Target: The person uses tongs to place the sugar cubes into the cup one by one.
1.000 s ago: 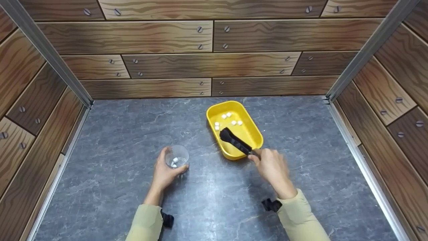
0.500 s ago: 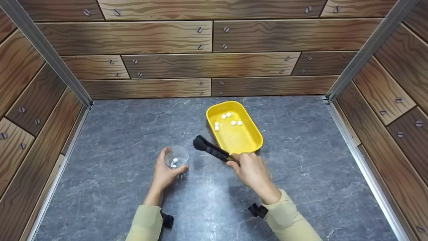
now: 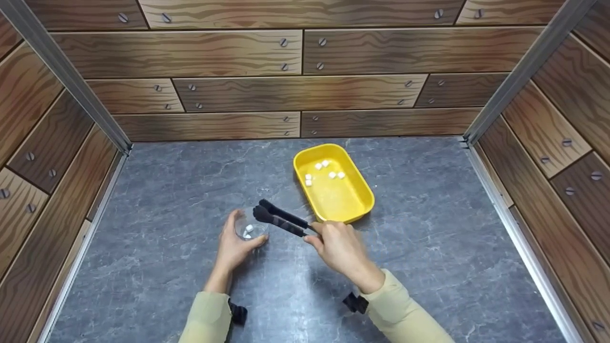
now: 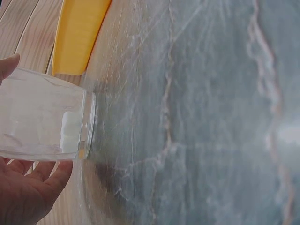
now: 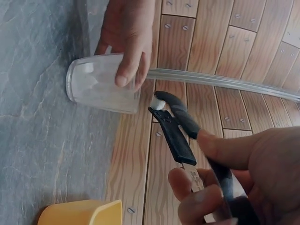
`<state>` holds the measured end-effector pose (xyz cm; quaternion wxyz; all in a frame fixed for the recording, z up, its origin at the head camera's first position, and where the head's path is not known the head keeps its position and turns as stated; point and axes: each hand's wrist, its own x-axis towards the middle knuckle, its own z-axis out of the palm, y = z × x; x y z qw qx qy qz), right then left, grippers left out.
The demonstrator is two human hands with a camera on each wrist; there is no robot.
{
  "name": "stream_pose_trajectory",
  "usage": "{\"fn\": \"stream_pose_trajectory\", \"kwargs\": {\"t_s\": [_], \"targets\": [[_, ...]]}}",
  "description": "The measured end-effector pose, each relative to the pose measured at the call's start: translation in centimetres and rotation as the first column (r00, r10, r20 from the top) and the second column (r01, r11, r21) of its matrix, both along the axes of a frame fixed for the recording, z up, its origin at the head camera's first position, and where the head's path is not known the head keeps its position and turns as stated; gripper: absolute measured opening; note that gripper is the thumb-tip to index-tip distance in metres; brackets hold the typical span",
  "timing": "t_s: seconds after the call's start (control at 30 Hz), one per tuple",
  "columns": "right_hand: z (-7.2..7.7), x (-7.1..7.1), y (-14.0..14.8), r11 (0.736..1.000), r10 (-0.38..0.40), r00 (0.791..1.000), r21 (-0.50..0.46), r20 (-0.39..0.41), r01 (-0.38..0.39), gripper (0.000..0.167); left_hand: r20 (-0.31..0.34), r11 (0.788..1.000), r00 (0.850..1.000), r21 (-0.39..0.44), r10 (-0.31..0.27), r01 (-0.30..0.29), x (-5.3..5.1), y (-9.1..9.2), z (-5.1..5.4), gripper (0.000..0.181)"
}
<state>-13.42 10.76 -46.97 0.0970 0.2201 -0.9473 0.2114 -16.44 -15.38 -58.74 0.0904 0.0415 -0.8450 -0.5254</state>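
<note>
Tongs with long black arms (image 3: 287, 225) are grasped in the person's right hand (image 3: 340, 250), their tips pinching a small white cube (image 5: 157, 103) just above the rim of a clear tapered cup (image 5: 103, 93). The left hand (image 3: 234, 245) clasps the cup, which stands upright on the grey marbled surface (image 3: 181, 190), white cubes (image 3: 248, 229) inside. Six more sit in a yellow rectangular tray (image 3: 336, 202).

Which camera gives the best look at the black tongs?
The right wrist view: the black tongs appear close up, a white cube between their tips. The head view shows them from above, without that cube visible; the left wrist view doesn't show them.
</note>
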Motion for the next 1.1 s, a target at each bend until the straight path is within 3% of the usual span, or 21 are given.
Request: {"fn": "stream_pose_trajectory", "kwargs": {"t_s": [0.17,0.63,0.87,1.1], "targets": [[-0.3,-0.3,0.2,1.0,-0.009,1.0,-0.016,0.024,0.009,0.028,-0.003,1.0,1.0,0.005,0.003,-0.003,-0.1,0.0,0.0,0.092],[-0.8,-1.8,3.0,0.991,-0.105,0.993,-0.076,0.058,0.109,0.022,0.036,1.0,0.999,0.005,0.014,-0.014,0.0,0.0,0.0,0.097],[-1.1,-2.9,4.8,0.974,-0.2,0.973,-0.08,0.111,0.21,0.034,0.047,1.0,0.999,0.008,0.011,-0.012,0.1,-0.1,0.0,0.098],[-1.7,-4.0,6.5,0.956,-0.291,0.949,-0.005,0.121,0.294,0.039,0.048,1.0,0.999,0.004,0.01,-0.01,0.1,0.0,0.0,0.098]]}}
